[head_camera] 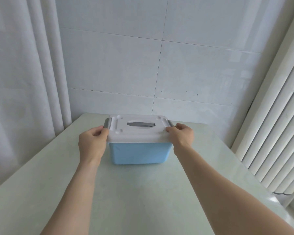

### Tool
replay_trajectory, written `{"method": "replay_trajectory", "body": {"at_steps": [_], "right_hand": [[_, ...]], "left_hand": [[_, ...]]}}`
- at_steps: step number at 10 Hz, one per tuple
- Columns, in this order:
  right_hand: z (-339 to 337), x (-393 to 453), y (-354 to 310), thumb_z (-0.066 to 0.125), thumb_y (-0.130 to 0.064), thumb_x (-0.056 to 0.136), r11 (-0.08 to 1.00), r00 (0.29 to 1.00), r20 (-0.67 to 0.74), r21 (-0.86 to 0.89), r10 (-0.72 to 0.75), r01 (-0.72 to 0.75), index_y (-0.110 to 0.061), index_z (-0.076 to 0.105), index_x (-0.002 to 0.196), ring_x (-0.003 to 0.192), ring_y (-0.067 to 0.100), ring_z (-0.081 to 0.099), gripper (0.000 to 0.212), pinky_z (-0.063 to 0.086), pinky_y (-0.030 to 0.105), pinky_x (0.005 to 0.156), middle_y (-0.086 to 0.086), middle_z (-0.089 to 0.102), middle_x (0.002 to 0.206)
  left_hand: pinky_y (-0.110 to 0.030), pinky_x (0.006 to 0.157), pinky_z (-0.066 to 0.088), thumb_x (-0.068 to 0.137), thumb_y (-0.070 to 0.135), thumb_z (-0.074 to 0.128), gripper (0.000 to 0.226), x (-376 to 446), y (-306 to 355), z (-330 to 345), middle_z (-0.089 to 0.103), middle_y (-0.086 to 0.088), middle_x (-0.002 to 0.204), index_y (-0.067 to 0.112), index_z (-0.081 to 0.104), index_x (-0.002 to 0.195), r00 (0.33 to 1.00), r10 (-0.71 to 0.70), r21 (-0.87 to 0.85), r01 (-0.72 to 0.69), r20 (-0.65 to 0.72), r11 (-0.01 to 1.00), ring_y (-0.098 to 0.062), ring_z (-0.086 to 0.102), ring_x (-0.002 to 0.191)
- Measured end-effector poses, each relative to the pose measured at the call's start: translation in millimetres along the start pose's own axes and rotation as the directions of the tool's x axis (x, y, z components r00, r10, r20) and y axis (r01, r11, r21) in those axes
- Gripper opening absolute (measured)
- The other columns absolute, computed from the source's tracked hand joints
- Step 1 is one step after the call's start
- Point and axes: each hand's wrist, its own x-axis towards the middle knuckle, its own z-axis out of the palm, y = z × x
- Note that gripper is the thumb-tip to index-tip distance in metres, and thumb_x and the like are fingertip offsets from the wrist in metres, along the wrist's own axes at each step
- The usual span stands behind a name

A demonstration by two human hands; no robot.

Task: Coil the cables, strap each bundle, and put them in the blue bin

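The blue bin [139, 152] stands in the middle of the pale table, toward its far end. A white lid [136, 131] with a grey handle in its recess covers it. My left hand [92, 143] grips the lid's left end at the grey latch [107, 123], thumb on the lid's edge. My right hand [181, 135] grips the lid's right end beside the other grey latch [170, 123]. No cables show; the bin's inside is hidden by the lid.
The pale green table [134, 192] runs from me to a white tiled wall. White curtains [24, 73] hang at the left. A white ribbed radiator [277, 124] stands close along the table's right side.
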Motion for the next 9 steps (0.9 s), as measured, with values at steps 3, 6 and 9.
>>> {"method": "replay_trajectory", "body": {"at_steps": [3, 6, 9], "right_hand": [[4.0, -2.0, 3.3, 0.058, -0.007, 0.088, 0.975, 0.983, -0.021, -0.137, -0.181, 0.176, -0.021, 0.072, 0.089, 0.077, 0.018, 0.059, 0.019, 0.042, 0.023, 0.068, -0.006, 0.062, 0.074], [16.3, 29.9, 5.0, 0.05, -0.004, 0.089, 0.962, 0.976, -0.112, -0.219, -0.188, 0.16, -0.013, 0.074, 0.109, 0.082, 0.024, 0.059, 0.032, 0.041, 0.026, 0.073, -0.001, 0.062, 0.079], [23.2, 60.0, -1.1, 0.043, -0.017, 0.099, 0.976, 0.994, -0.012, -0.191, -0.113, 0.109, -0.014, 0.06, 0.121, 0.092, 0.024, 0.056, 0.028, 0.041, 0.028, 0.071, 0.006, 0.065, 0.111]], "left_hand": [[-0.04, 0.075, 0.052, 0.084, 0.038, 0.054, 0.018, 13.9, -4.9, 11.0, 0.056, 0.004, 0.078, 0.028, 0.062, 0.071, 0.999, 0.025, 0.043, -0.026, 0.035, 0.999, -0.017, 0.047, 0.073], [-0.032, 0.073, 0.046, 0.098, 0.017, 0.046, 0.025, 58.6, -3.8, 48.6, 0.059, 0.0, 0.085, 0.028, 0.068, 0.092, 0.978, 0.036, 0.212, -0.08, 0.205, 0.974, -0.022, 0.049, 0.076], [-0.054, 0.1, 0.049, 0.102, 0.032, 0.039, 0.028, 67.5, 9.4, 80.3, 0.06, -0.005, 0.113, 0.028, 0.066, 0.099, 0.954, -0.166, 0.09, 0.148, 0.251, 0.985, -0.025, 0.056, 0.098]]}}
